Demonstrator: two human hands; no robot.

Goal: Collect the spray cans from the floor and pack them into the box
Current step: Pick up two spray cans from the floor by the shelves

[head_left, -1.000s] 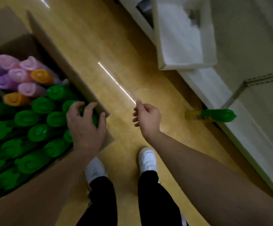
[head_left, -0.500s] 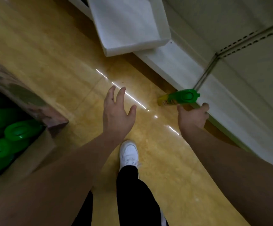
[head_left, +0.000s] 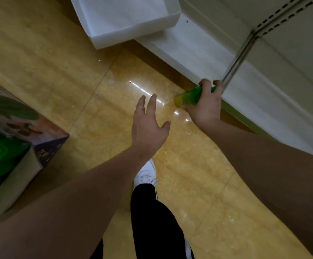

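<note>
My right hand [head_left: 206,104] curls around the green spray can [head_left: 189,96] lying on the floor [head_left: 77,71] beside the white shelf base [head_left: 198,53]. My left hand [head_left: 148,126] hovers open, fingers spread. The box [head_left: 21,128] sits far left.

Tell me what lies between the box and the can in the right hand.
Head view: only the open left hand, with bare yellow floor around it, lies between the box and the spray can gripped by the right hand.
</note>
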